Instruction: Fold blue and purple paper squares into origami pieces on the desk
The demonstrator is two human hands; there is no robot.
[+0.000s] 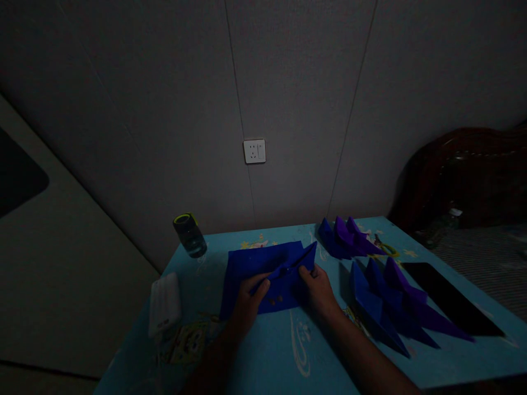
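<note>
My left hand and my right hand grip opposite ends of a folded piece of blue paper. Its right end rises to a point, and a gap shows along its upper edge. Each thumb presses on the near side, while most of the fingers are hidden behind or beneath the paper. The piece is held above flat blue paper sheets on the table. Two small brownish spots show just below the folded piece; I cannot make out what they are.
Folded blue and purple paper boats stand in two groups, nearer and farther, on the blue table. A dark flat panel lies rightward. A bottle and white power bank stand left. Yellow-handled scissors lie back right.
</note>
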